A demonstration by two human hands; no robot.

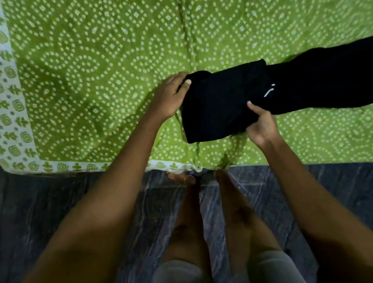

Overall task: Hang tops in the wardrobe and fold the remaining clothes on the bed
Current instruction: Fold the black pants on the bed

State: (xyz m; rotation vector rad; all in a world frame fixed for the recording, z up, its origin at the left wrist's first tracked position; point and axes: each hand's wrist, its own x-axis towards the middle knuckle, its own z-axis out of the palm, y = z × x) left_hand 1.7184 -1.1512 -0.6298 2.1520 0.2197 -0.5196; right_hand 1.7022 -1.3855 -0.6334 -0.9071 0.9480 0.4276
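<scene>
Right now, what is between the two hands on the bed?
In the head view, the folded end of the black garment lies between them. The left hand grips its far-left corner and the right hand pinches its near edge, over the green bedsheet.

Both hands grip folded end of black garment point(267, 93) on green bedsheet point(106, 58): left hand point(170, 97), right hand point(262, 124).
</scene>
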